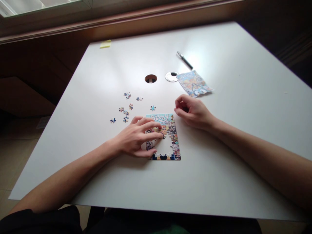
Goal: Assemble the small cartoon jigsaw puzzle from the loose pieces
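Observation:
A partly assembled jigsaw puzzle (175,143) lies on the white table, its lower middle bare and its border filled. My left hand (140,135) rests over the puzzle's left side with fingers spread and bent, covering some pieces there; its fingertips touch the surface near the bare patch. I see no piece clearly held in it. Just off the puzzle's upper right corner, my right hand (193,112) lies on the table, fingers curled in and nothing visible between them. A loose light-blue puzzle piece (152,108) sits above the puzzle. Several other loose pieces (126,112) are scattered to its upper left.
A crumpled picture sheet (195,84) lies beyond my right hand, with a dark pen (185,60) behind it. A round cable hole (150,79) opens in the table, its silver cover (171,76) beside it. A yellow sticky note (105,44) marks the far left corner.

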The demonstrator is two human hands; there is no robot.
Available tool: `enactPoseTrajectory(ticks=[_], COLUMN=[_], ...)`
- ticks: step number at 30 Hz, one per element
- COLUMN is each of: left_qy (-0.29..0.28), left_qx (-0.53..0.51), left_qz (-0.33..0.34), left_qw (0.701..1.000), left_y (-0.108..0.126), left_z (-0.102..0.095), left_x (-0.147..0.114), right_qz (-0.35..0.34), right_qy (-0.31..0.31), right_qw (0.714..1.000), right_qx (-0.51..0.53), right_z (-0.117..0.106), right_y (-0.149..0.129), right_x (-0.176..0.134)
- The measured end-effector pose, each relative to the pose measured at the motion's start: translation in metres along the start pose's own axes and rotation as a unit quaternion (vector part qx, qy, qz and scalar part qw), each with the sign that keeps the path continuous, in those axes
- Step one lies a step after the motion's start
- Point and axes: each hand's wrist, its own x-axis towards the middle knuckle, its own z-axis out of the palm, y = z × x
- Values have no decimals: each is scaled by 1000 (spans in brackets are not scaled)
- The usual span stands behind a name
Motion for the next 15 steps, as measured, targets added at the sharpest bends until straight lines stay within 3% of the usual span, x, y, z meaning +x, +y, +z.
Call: enactPoseTrajectory(ticks=[4, 8, 12, 15], left_qy=[109, 236, 267, 249], left_qx=[6, 64, 121, 135], left_qz=[-62, -156, -212, -243], left_qw=[992, 957, 932, 928], left_y=[-10, -37, -66, -80], left_z=[-17, -40, -55, -62], left_x=[1, -3, -15, -23], right_qz=[-1, 6, 1, -7], right_qy=[-1, -5, -7, -6], right_qw=[1000, 1000, 1000, 1000], right_qx=[11, 27, 29, 20], right_z=[-1, 0, 0, 0], right_y=[0, -1, 0, 0], right_x=[0, 0, 1, 1])
